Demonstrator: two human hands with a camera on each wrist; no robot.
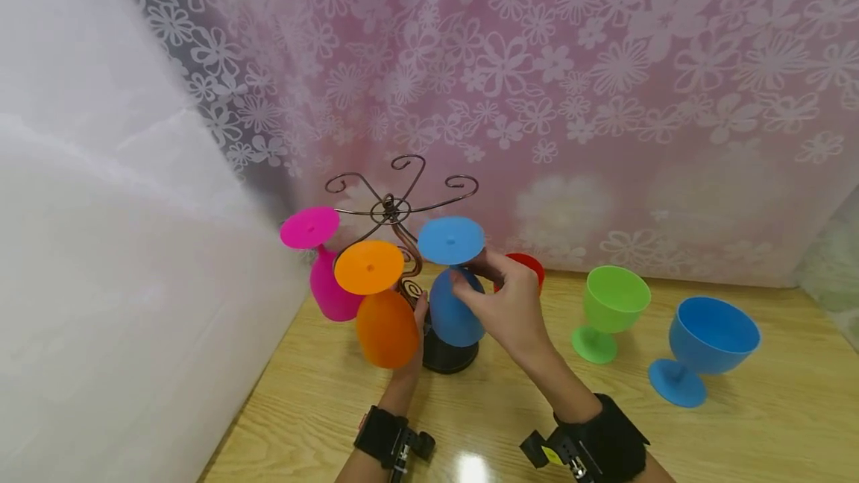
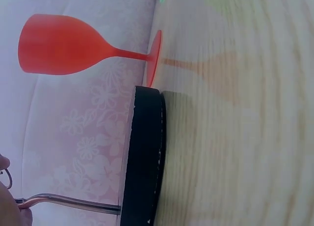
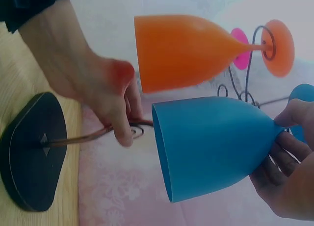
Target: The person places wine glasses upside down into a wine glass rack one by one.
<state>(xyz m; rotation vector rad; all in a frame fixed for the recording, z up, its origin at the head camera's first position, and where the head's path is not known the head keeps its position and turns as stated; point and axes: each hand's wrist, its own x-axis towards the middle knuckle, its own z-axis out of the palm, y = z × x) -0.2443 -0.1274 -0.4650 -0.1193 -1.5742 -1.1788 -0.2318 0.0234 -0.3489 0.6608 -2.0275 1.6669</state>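
Observation:
An upside-down blue goblet [image 1: 456, 315] is held by my right hand [image 1: 513, 311], whose thumb and fingers pinch it around the stem, just under the foot. Its bowl points down in front of the metal rack [image 1: 391, 212]; whether the stem touches a hook cannot be made out. My left hand [image 3: 105, 86] grips the rack's bronze-coloured post low down, above the black base [image 1: 451, 358]. Upside down on the rack's hooks hang an orange goblet [image 1: 387, 330] and a magenta goblet [image 1: 331, 295], both on the left.
Upright on the wooden table [image 1: 537, 423] to the right stand a red goblet [image 2: 64, 44], a green goblet [image 1: 614, 300] and another blue goblet [image 1: 711, 338]. Several bare curled hooks point toward the flowered curtain [image 1: 570, 80]. A white wall [image 1: 121, 282] closes off the left.

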